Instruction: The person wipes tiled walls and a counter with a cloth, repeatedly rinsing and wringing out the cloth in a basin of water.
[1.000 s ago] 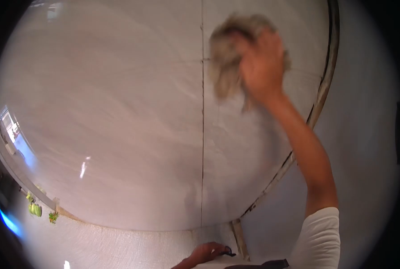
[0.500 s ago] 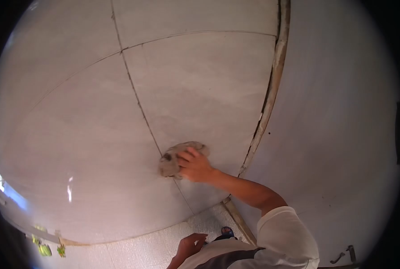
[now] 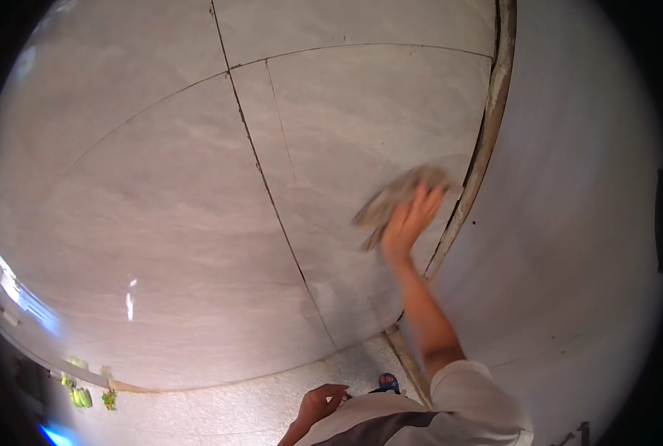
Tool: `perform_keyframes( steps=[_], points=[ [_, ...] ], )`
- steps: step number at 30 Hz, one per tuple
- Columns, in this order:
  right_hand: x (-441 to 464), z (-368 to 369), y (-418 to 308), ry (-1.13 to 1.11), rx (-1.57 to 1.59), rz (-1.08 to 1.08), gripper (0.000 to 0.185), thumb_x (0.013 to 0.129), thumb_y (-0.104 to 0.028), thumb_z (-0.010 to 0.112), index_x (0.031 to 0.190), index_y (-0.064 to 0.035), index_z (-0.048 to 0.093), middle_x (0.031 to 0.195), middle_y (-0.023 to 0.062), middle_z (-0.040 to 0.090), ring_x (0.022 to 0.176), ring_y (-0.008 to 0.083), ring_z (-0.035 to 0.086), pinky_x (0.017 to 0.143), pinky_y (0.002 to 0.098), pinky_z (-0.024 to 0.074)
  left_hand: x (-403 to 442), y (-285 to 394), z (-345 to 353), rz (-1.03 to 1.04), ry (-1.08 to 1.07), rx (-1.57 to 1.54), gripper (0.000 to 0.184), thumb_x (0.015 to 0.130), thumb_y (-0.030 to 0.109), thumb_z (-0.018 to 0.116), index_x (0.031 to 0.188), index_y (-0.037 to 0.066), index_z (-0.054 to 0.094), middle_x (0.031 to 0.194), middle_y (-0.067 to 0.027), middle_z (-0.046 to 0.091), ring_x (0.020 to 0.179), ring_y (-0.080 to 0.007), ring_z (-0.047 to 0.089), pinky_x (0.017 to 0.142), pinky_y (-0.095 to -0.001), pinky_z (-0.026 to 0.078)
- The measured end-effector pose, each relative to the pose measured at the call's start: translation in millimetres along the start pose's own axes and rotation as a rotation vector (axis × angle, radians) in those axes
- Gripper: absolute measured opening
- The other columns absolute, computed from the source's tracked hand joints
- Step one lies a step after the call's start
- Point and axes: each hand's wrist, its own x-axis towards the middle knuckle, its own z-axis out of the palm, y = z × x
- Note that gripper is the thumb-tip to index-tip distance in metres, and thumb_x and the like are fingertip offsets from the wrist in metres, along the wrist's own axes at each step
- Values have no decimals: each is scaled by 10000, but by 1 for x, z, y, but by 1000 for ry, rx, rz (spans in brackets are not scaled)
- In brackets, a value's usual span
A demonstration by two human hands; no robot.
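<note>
A greyish-brown cloth (image 3: 394,197) lies against the glossy tiled wall (image 3: 197,223), close to its right edge. My right hand (image 3: 411,221) presses on the cloth with the fingers pointing up, and both are blurred by motion. Low in the view, my left hand (image 3: 322,403) is beside my torso, its fingers loosely bent and apart. I see nothing in it, though part of the palm is hidden.
A worn brown edge strip (image 3: 489,134) divides the tiles from a plain pale wall (image 3: 576,186) on the right. Below are the light floor (image 3: 227,409), a sandaled foot (image 3: 388,383) and green objects (image 3: 81,398) at lower left. Dark fittings (image 3: 584,432) show at lower right.
My right hand has moved the cloth up and to the right, away from the vertical tile joint toward the edge strip. My left hand stays near my torso.
</note>
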Motion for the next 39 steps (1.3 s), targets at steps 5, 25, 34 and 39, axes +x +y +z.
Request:
perform_keyframes(
  steps=[5, 25, 34, 39],
  points=[
    [-101, -21, -6, -771, -2, -154, 282, 738, -134, 516, 964, 33, 527, 1025, 304, 475, 1123, 533, 326, 992, 658, 60, 10, 10, -6, -104, -72, -59, 177, 821, 115, 583, 984, 94, 650, 859, -67, 666, 728, -161, 661, 661, -270, 521],
    [75, -19, 41, 20, -6, -77, 440, 782, -96, 433, 1196, 49, 406, 1264, 269, 342, 1196, 435, 277, 1013, 482, 200, 16, 3, 14, -91, -152, -38, 180, 817, 134, 587, 980, 98, 654, 894, -91, 660, 766, -206, 649, 673, -298, 507],
    [-157, 4, 76, 30, 146, 628, 525, 947, -184, 298, 1376, 51, 108, 1459, 206, 33, 1352, 323, 54, 1092, 395, 66, 7, 16, 8, -120, -178, 62, 171, 821, 143, 595, 969, 85, 657, 889, -89, 665, 775, -187, 652, 690, -293, 509],
    [-220, 25, -23, 259, 873, 1502, 388, 940, -214, 341, 1309, -100, 307, 1273, 115, 399, 1129, 207, 426, 960, 350, 375, -13, 2, 4, -225, -71, -45, 168, 808, 141, 612, 949, 63, 659, 908, -109, 661, 739, -217, 660, 649, -307, 512]
  ],
)
